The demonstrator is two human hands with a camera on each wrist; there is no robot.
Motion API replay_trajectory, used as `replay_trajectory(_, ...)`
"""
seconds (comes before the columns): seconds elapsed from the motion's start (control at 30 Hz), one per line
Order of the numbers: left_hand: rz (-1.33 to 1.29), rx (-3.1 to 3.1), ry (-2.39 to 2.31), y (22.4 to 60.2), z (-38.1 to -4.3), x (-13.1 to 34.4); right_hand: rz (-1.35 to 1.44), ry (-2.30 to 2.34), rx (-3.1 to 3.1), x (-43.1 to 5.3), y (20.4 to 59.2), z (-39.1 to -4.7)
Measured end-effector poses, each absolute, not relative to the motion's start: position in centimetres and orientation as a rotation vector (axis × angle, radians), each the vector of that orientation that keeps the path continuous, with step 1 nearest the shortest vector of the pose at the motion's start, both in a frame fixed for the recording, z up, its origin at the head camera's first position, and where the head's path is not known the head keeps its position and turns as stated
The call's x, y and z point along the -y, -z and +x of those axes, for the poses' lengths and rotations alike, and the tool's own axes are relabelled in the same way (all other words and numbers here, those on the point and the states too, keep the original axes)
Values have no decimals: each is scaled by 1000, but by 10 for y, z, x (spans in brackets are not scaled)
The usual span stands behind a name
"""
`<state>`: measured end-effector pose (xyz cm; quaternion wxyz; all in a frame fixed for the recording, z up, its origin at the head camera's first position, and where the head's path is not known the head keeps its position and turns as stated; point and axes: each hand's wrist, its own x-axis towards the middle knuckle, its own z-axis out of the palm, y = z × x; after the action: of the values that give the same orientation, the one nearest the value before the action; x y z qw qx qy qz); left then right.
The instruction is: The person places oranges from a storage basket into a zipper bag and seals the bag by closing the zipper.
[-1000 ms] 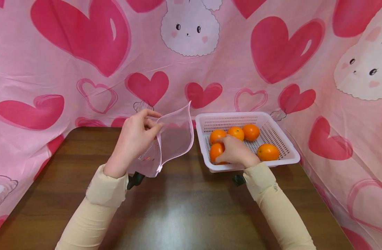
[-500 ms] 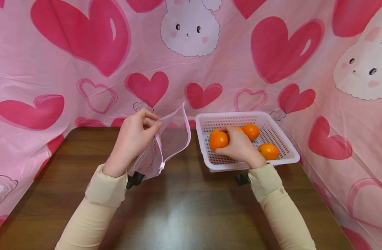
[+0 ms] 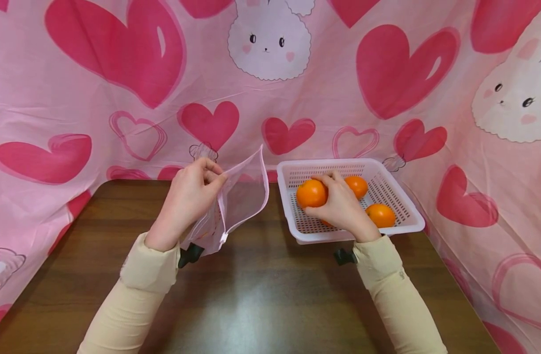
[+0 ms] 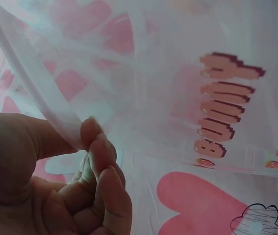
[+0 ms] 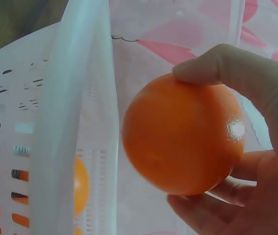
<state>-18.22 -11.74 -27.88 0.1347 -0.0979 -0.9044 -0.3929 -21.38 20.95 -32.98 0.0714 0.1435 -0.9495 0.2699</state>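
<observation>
While the left hand (image 3: 192, 196) pinches the edge of a see-through pink bag (image 3: 245, 194), the right hand (image 3: 343, 209) grips an orange (image 3: 311, 193) over the left part of a white perforated basket (image 3: 389, 184). The orange sits at the fingertips, to the left of the palm, with the thumb curled on its near side and the fingers on its far side. The right wrist view shows the same hold, the palm set apart from the fruit's glossy skin. Whether the orange touches the basket cannot be told.

Two more oranges lie plainly in the basket: one (image 3: 355, 187) just beyond the right hand, the other (image 3: 380, 215) to its right, near the wrist. A sliver of orange (image 3: 327, 223) also shows beneath the palm, mostly hidden.

The bag's mouth gapes toward the basket, with a white slider (image 3: 223, 238) at its lower corner. The left wrist view shows its edge caught between thumb and fingers, the other fingers curled below, and the lettering "BUNNY" (image 4: 227, 105) on the film. Bag and held orange are apart. The basket rests on a dark wooden bench (image 3: 252, 295), before a pink cloth (image 3: 270, 113) printed with hearts and rabbits.
</observation>
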Motion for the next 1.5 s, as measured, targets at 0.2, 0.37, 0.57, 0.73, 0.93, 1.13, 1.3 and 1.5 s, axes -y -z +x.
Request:
replay_trajectory(0.2,-306,2631,1091,280,-182,117,450,-871,2745,-209,328,-211)
replay_trajectory(0.37,-324,2633,1054,281,-182,117,449,-969,2670,-208,323,-206)
replay_trajectory(0.57,-354,2615,1006,281,-182,117,463,-1106,2545,-201,311,-195)
replay_trajectory(0.73,-348,2590,1012,279,-181,115,495,-1240,2402,-192,303,-187)
replay_trajectory(0.93,-341,2582,1021,278,-179,112,550,-1409,2272,-178,295,-183)
replay_trajectory(1.13,-388,2558,1003,279,-178,108,595,-1603,2189,-158,292,-181)
replay_trajectory(1.3,-426,2563,974,278,-176,105,660,-1722,2134,-142,293,-180)
replay_trajectory(1.5,-458,2579,989,278,-174,103,701,-1757,2137,-126,299,-180)
